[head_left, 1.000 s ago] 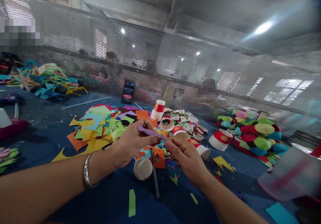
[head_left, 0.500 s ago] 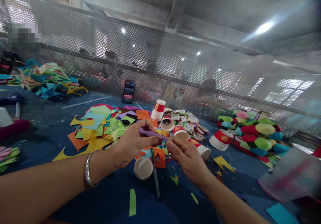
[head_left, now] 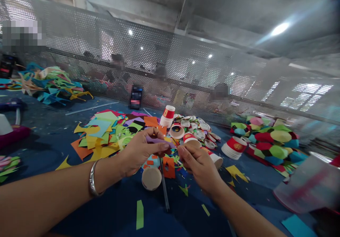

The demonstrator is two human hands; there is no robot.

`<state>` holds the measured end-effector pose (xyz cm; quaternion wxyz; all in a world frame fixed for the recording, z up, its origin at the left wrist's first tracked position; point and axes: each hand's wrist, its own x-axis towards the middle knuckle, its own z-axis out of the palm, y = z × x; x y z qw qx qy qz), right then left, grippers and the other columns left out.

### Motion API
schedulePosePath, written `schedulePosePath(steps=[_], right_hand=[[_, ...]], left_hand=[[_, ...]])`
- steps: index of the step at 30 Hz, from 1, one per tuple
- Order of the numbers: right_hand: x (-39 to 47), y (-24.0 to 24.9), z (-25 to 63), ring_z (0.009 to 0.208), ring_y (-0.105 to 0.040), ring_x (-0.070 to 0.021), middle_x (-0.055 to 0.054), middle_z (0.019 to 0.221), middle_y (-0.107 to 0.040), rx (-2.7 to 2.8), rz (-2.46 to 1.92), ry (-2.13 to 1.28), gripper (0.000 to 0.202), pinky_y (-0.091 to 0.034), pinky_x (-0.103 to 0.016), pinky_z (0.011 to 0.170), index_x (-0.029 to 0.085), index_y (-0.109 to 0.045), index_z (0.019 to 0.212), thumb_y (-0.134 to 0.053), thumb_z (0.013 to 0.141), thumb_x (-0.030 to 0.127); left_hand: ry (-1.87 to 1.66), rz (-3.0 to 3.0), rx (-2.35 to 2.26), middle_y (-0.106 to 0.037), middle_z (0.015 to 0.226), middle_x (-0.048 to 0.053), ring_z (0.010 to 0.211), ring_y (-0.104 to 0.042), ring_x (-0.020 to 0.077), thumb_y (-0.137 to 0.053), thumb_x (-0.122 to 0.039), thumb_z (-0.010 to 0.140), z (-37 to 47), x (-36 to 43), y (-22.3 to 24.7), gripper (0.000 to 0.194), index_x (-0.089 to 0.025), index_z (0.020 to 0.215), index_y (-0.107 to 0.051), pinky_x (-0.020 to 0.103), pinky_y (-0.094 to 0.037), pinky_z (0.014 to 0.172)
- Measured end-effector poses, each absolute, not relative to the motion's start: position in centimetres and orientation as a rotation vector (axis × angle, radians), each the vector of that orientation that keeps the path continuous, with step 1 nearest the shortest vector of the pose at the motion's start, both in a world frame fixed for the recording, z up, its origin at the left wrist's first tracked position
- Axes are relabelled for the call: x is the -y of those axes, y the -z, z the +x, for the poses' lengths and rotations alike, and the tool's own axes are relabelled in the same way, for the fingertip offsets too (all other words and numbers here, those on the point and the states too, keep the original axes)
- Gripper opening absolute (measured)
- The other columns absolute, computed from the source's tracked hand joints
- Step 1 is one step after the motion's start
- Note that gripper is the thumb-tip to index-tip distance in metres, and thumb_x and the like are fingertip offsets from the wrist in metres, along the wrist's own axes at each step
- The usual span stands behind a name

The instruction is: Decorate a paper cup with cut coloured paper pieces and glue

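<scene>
Noted perforated panel [head_left: 186, 52] along far side of blue table [head_left: 106, 212]. Logged coloured-paper heap [head_left: 102, 127] at left. Observed left hand [head_left: 140, 152] and right hand [head_left: 199, 164] just apart at centre. Found purple paper piece [head_left: 154, 140] pinched between left thumb and fingers; cannot tell right hand's grip, fingers curled behind thumb.

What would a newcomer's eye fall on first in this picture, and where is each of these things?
Probably first the bright heap of cut paper, on the blue table beyond the left hand. Near the middle of the view, a purple paper piece is in that hand's grip, with a shiny silver bracelet on the wrist. To the right, red-and-white paper cups also stand out.
</scene>
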<state>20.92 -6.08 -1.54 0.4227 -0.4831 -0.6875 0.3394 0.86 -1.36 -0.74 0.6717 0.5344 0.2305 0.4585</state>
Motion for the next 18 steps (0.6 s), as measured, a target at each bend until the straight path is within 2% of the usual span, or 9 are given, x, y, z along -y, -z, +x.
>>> schedulePosePath(steps=[7,13,18], right_hand=[[5.36,1.59,21.44,0.049,-0.025,-0.009,0.009,0.062,-0.025,1.74,-1.286,-0.692,0.047,-0.02,-0.026,0.047,0.024,-0.036,0.07,-0.048,0.099,0.059],[5.41,0.88,21.57,0.054,-0.035,-0.0118,0.007,0.061,-0.034,1.824,-1.425,-0.509,0.049,-0.024,-0.028,0.051,0.024,-0.039,0.068,-0.045,0.098,0.062],[5.45,0.95,21.42,0.059,-0.04,-0.0145,0.004,0.062,-0.043,1.964,-1.548,-0.365,0.044,-0.024,-0.029,0.055,0.022,-0.045,0.069,-0.05,0.097,0.057]], left_hand=[[-1.028,1.227,-0.578,-0.071,0.082,0.003,0.073,-0.067,0.014,-0.08,-0.026,0.074,0.75,1.31,0.51,0.027,-0.016,0.088,-0.059,0.026,-0.05,0.066],[-1.02,1.298,-0.637,-0.064,0.079,0.0,0.069,-0.058,0.0104,-0.077,-0.027,0.074,0.8,1.29,0.5,0.023,-0.016,0.085,-0.061,0.024,-0.047,0.064],[-1.093,1.399,-0.709,-0.06,0.076,-0.003,0.066,-0.054,0.0101,-0.073,-0.024,0.073,0.62,0.52,1.0,0.022,-0.018,0.087,-0.058,0.025,-0.044,0.063]])
